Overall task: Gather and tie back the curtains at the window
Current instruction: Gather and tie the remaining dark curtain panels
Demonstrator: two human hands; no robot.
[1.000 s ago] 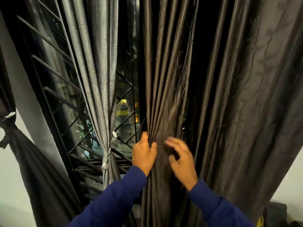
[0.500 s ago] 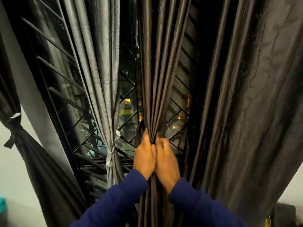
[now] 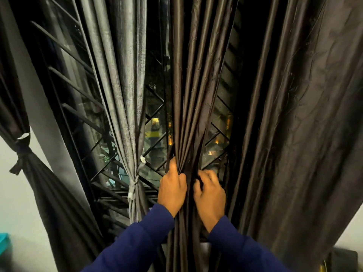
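Presently held: dark curtain panel, bunched at mid-window, left hand and right hand both clenched around its pleats. Fabric judged soft, sleek, likely slippery; best grasped at the gathered waist. Grey curtain and black curtain hung tied at left. Metal grille backed them; pale wall beyond.
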